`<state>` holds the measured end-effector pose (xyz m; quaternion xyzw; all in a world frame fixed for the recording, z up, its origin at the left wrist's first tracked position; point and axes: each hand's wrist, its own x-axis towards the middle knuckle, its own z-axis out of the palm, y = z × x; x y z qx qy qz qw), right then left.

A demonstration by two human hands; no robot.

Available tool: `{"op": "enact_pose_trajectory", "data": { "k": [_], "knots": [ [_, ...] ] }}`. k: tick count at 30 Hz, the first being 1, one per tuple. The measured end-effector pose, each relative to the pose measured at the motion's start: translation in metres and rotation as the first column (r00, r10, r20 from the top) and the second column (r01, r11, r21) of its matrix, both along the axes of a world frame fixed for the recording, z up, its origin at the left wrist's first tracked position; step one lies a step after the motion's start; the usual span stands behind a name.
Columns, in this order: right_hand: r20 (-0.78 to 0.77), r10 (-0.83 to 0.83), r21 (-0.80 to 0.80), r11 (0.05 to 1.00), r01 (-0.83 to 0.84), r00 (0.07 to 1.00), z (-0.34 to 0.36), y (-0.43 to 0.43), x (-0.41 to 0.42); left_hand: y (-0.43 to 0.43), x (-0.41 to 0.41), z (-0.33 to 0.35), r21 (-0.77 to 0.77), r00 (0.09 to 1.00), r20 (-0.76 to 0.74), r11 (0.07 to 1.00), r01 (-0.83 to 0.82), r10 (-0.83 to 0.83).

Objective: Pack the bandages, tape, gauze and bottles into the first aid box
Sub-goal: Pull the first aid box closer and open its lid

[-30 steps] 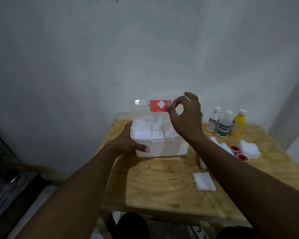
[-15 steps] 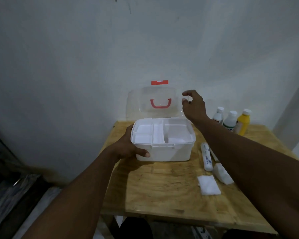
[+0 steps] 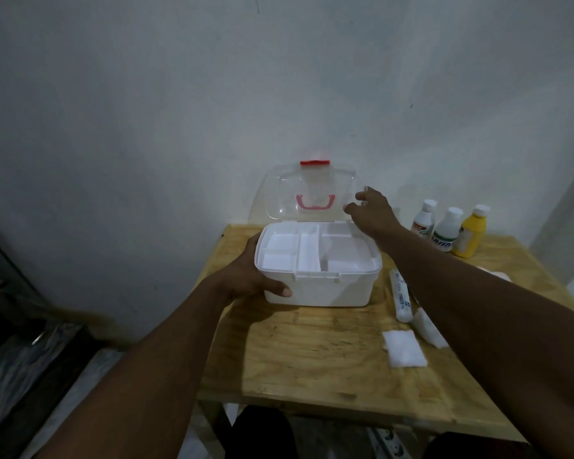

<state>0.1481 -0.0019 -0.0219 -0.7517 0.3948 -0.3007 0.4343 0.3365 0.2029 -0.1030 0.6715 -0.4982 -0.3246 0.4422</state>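
Observation:
The white first aid box [image 3: 332, 289] stands open at the back of the wooden table, its clear lid [image 3: 285, 193] with a red latch and handle tilted back against the wall. A white divided tray fills the top. My left hand [image 3: 251, 273] grips the box's left front corner. My right hand [image 3: 371, 210] hovers by the lid's right edge with relaxed fingers, holding nothing. To the box's right lie a rolled bandage [image 3: 401, 298] and two white gauze pads [image 3: 404, 349] [image 3: 428, 329]. Three bottles [image 3: 448, 230], two white and one yellow, stand at the back right.
The wooden table [image 3: 312, 359] stands against a pale wall. Its front edge runs near my knees. A dark floor and a ledge lie to the left. My right forearm hides part of the table's right side.
The lid swung up from half closed to fully open against the wall. My right hand let go of the latch and drew down to the lid's right edge. My left hand stayed.

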Motion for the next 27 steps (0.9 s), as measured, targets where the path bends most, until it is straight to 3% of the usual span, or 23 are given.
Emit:
{"op": "enact_pose_trajectory", "data": {
  "k": [15,27],
  "knots": [
    [-0.055,-0.002,0.070,0.997,0.006,0.999,0.004,0.019,-0.011,0.014,-0.008,0.001,0.023,1.000,0.007,1.000,-0.009,0.009],
    [-0.155,0.065,0.245,0.969,-0.026,0.986,-0.006,0.026,-0.019,0.022,-0.014,0.005,0.021,1.000,-0.029,1.000,-0.003,0.004]
  ]
}}
